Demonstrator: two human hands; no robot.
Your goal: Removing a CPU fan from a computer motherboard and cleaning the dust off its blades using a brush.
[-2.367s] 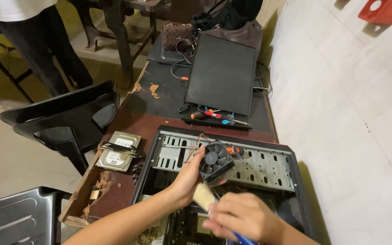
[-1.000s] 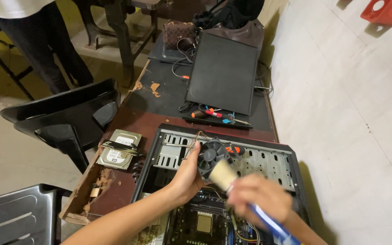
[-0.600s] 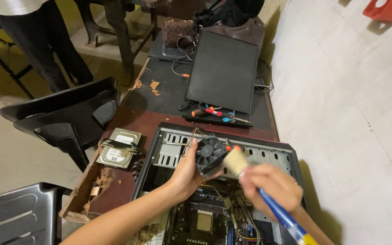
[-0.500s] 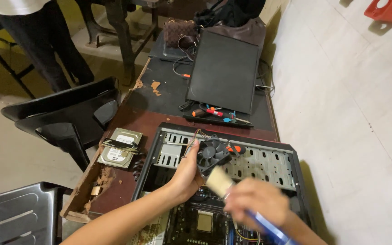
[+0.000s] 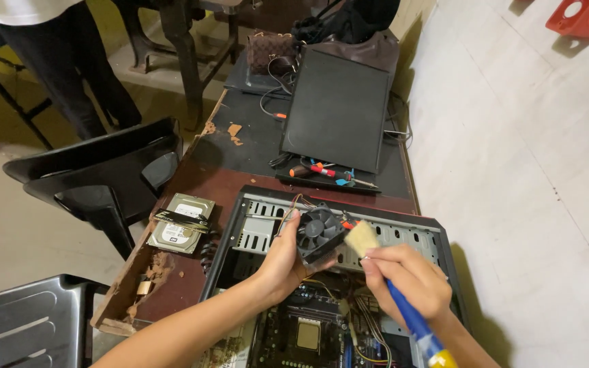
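Since half a second ago the brush has swung back up, so its pale bristles now sit just beside the fan's right edge instead of lower down. Fingers of the right hand (image 5: 407,279) are wrapped tightly round the blue handle of the brush (image 5: 363,238), bristles pointing up and left. Fingers of the left hand (image 5: 284,262) curl around the small black cooling fan (image 5: 320,234), thumb along its left edge, holding it tilted above the open computer case (image 5: 438,235).

The fan's thin wires trail down into the case; a harder stroke could tug them or spin the blades, and loosened dust would likely fall onto the motherboard (image 5: 305,334) below.

Both forearms come in from the lower edge, the left one stretched diagonally, wrist bent back; the right wrist is cocked, handle running down toward the elbow.

On the tabletop (image 5: 192,174) a hard drive (image 5: 182,223) lies left of the case, screwdrivers (image 5: 328,174) and a dark side panel (image 5: 339,109) beyond it.
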